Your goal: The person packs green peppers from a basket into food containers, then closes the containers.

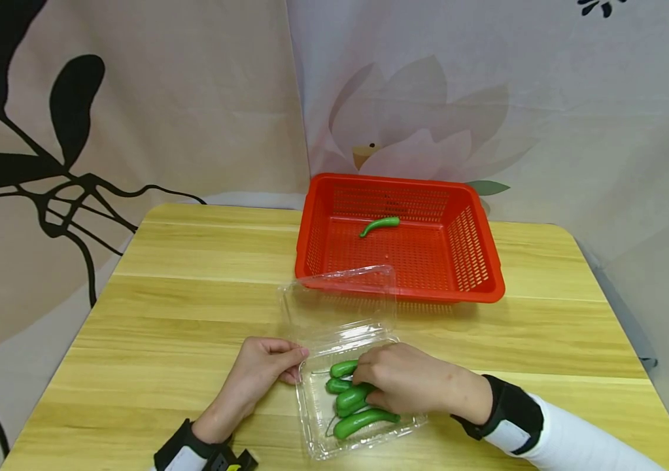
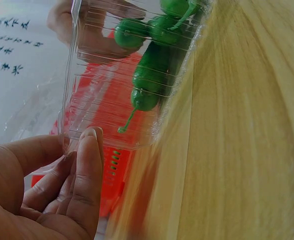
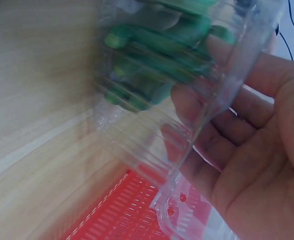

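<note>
A clear plastic clamshell box [image 1: 318, 437] lies on the table with its lid [image 1: 340, 307] folded back. Several green peppers [image 1: 363, 422] lie in it side by side. My left hand [image 1: 266, 366] pinches the box's left rim near the hinge, thumb on one side and fingers on the other, as the left wrist view shows. Inside the box my right hand [image 1: 407, 379] reaches over the peppers from the right, its thumb and fingertips around the end of one green pepper [image 3: 187, 50]. The right wrist view is blurred, and the hand covers part of the peppers in the head view.
A red perforated plastic basket [image 1: 490, 281] stands behind the box, with one green pepper [image 1: 382, 224] lying in it. The open lid leans over the basket's front rim. Beneath everything is a wooden table [image 1: 193, 294], with a printed cloth [image 1: 205, 98] hanging behind.
</note>
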The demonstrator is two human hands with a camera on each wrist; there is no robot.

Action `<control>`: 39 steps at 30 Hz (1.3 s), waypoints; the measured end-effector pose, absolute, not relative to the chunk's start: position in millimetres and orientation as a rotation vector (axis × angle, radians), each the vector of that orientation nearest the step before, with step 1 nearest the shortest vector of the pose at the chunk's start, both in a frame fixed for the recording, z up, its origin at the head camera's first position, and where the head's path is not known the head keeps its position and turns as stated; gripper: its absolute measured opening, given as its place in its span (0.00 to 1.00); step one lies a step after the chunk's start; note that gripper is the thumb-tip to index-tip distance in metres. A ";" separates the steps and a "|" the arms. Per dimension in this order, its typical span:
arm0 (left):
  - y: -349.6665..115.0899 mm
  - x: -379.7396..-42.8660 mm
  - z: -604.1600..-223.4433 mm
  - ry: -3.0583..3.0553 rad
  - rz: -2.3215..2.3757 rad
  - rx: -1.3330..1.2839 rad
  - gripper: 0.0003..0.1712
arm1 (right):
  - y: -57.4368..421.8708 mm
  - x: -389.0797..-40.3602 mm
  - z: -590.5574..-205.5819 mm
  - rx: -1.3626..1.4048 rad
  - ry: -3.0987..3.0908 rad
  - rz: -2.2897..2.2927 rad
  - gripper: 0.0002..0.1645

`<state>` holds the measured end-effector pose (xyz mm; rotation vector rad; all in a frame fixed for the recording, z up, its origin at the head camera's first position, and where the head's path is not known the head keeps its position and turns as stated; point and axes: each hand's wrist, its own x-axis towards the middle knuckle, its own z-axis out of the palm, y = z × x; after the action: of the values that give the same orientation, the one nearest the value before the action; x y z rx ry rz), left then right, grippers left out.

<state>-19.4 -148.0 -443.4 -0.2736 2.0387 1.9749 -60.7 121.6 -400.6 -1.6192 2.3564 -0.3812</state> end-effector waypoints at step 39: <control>-148.5 -19.6 -446.1 2.049 1.977 -0.266 0.12 | 146.7 -107.0 -304.4 -1.687 2.596 -0.794 0.08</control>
<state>-19.6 -148.5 -446.1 -0.2660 2.0485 1.9767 -107.0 146.7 -304.4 -1.6869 2.5959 -0.7936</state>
